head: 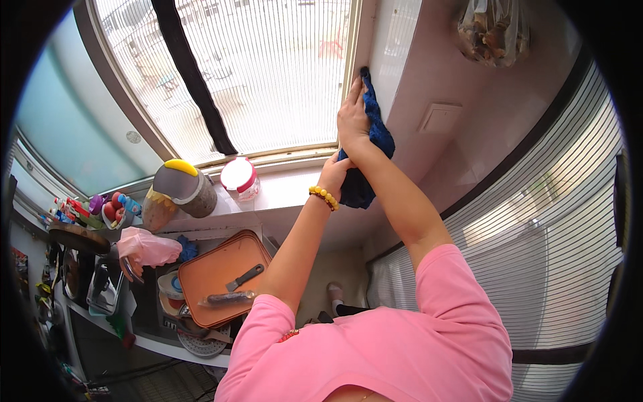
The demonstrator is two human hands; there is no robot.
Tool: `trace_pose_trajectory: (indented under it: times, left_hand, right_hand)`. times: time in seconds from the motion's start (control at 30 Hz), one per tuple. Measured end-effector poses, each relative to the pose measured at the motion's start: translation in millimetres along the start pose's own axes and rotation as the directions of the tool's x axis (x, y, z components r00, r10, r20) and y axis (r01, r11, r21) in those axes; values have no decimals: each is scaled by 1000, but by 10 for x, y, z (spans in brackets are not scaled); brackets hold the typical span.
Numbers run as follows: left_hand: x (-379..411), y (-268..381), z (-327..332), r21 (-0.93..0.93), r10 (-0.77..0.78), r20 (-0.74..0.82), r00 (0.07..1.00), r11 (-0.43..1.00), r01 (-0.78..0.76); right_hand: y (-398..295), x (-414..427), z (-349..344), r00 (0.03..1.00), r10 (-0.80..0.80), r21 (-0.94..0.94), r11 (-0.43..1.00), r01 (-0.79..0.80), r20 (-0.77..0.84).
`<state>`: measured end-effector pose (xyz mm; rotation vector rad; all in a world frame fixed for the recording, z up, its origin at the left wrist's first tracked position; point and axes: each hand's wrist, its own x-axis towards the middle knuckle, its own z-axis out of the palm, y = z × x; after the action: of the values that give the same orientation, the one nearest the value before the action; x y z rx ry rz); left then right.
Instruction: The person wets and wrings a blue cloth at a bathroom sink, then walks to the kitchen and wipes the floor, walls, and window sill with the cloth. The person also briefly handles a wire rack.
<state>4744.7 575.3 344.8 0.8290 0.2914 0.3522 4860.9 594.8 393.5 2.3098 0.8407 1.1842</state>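
My right hand lies against a dark blue cloth at the inner side of the window frame, its fingers pointing up along the tiled wall. Just below it, my left hand, with yellow and dark bead bracelets at the wrist, touches the same cloth near the corner of the windowsill. The lower part of the cloth hangs below the sill, between my forearms. How firmly the fingers hold the cloth cannot be told.
A jar with a pink-rimmed lid and a grey stone mortar stand on the sill. To the left, an orange tray bears a scraper. A light switch and a hanging plastic bag are on the right.
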Motion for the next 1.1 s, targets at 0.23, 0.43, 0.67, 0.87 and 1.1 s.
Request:
trace_pose_trajectory:
  times: [0.23,0.43,0.67,0.87,1.1]
  left_hand:
    - [9,-866,-525,85,-132,-239,962,984,156]
    - [149,-1921,-1443,168,-169,-204,964,964,204]
    - [-198,-1725,-1255,40,-278,-185,943,956,289]
    - [-868,-1208,-684,411,-216,-88,972,881,233]
    - [-934,-479,510,461,76,314,946,859,-222]
  right_hand:
    - [-692,-839,797,989,-93,-39,994,98,113]
    - [-1342,-1709,1423,951,-146,637,768,-65,274]
    - [-1026,-1799,1299,905,-181,898,300,-322,385]
    - [-495,-2356,1056,719,-139,532,-581,-616,681]
    - [1339,-1688,-67,663,357,466,-885,14,658]
